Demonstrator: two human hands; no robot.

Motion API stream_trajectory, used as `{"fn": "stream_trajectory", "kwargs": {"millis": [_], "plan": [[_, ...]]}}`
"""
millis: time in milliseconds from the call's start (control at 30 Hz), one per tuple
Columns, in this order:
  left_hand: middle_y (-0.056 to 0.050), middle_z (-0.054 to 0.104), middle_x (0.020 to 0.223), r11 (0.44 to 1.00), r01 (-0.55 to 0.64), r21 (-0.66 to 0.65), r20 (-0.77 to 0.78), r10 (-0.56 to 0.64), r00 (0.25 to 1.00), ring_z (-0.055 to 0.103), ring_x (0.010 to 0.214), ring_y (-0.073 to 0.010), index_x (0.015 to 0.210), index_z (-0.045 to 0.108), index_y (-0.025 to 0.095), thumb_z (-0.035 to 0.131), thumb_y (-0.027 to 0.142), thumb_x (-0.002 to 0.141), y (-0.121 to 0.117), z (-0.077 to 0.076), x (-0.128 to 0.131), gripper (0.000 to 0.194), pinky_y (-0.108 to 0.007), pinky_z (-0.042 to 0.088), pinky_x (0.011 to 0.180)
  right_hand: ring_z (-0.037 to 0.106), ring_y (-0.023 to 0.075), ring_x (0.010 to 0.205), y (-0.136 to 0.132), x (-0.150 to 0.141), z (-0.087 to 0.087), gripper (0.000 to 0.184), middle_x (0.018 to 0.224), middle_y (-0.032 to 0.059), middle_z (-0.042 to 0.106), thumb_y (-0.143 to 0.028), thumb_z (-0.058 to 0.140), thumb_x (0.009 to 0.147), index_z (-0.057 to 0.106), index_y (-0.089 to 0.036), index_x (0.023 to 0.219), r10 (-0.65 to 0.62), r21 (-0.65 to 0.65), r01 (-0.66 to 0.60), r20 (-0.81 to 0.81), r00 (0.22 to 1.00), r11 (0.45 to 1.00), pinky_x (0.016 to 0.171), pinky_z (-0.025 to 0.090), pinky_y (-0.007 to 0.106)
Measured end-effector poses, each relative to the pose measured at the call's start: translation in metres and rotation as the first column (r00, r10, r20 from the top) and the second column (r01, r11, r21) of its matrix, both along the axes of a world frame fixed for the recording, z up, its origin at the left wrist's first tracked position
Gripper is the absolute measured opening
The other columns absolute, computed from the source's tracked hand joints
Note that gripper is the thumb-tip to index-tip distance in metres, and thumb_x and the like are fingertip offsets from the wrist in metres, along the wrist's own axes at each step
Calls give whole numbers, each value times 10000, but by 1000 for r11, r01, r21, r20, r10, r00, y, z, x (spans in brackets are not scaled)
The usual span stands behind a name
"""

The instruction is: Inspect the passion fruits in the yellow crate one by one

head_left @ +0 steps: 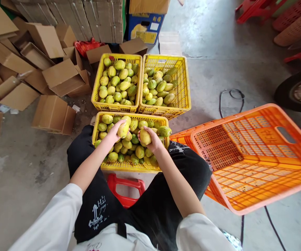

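My left hand is closed around a yellow papaya; a second yellow fruit shows just behind it, and I cannot tell whether it is gripped too. In my right hand is another yellow papaya, its rounded end facing me. Both hands are above the near yellow crate, which is full of green and yellow papayas and stands between my knees. Just beyond my right hand, a greener papaya sticks out over the crate's right rim.
Two more yellow crates of papayas stand behind. An orange crate lies tipped at my right, by a cable and a wheel. Cardboard boxes pile up on the left. A red plastic stool is below.
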State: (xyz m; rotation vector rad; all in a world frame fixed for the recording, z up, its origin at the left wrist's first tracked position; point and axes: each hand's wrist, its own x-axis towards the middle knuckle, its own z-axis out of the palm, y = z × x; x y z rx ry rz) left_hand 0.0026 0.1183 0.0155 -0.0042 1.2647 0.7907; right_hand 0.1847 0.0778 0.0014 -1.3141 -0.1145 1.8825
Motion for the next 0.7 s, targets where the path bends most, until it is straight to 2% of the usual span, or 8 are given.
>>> {"fn": "stream_trajectory", "kwargs": {"millis": [133, 267, 333, 467, 600, 700], "plan": [[-68, 742, 778, 998, 35, 57, 73, -39, 997, 762, 798, -248, 1183, 652, 185, 653, 271, 912, -3, 9, 2, 285, -354, 650, 748, 658, 146, 611, 1, -1, 3, 178, 711, 33, 689, -342, 605, 918, 626, -204, 808, 1, -62, -3, -45, 999, 998, 561, 603, 231], [-78, 735, 768, 996, 29, 82, 96, -36, 995, 752, 855, -257, 1094, 662, 171, 561, 242, 936, -5, 16, 5, 200, -377, 644, 824, 654, 175, 609, 2, 0, 4, 188, 728, 57, 711, -357, 559, 918, 665, -204, 887, -94, -87, 87, -73, 993, 992, 515, 601, 263], [-75, 735, 781, 995, 29, 93, 118, -40, 992, 753, 881, -262, 1076, 666, 178, 537, 253, 949, -5, 15, 5, 196, -391, 649, 839, 663, 183, 626, 2, 0, 3, 202, 772, 69, 734, -343, 519, 932, 664, -206, 902, -133, -95, 126, -73, 988, 987, 517, 601, 270], [-73, 748, 828, 997, 2, 73, 167, -14, 986, 762, 914, -275, 1135, 672, 211, 538, 298, 966, -4, 9, 3, 233, -434, 660, 842, 669, 186, 655, 3, -1, 2, 140, 826, 70, 750, -324, 564, 908, 637, -209, 876, -120, -88, 115, -60, 991, 989, 550, 607, 285], [-98, 770, 924, 999, -28, 19, 182, 24, 983, 769, 915, -298, 1189, 676, 220, 514, 323, 983, -3, 7, 1, 282, -484, 662, 816, 642, 161, 647, 2, -2, 2, 122, 744, 29, 693, -294, 554, 943, 622, -208, 889, -163, -94, 161, -10, 987, 982, 577, 592, 273], [-114, 771, 940, 1000, -23, 13, 176, 20, 984, 774, 905, -291, 1189, 682, 206, 513, 354, 998, -3, 8, 1, 295, -457, 664, 795, 628, 147, 661, 1, -1, 4, 153, 673, 12, 627, -293, 541, 981, 601, -188, 887, -200, -90, 202, 30, 979, 975, 650, 587, 274]]}}
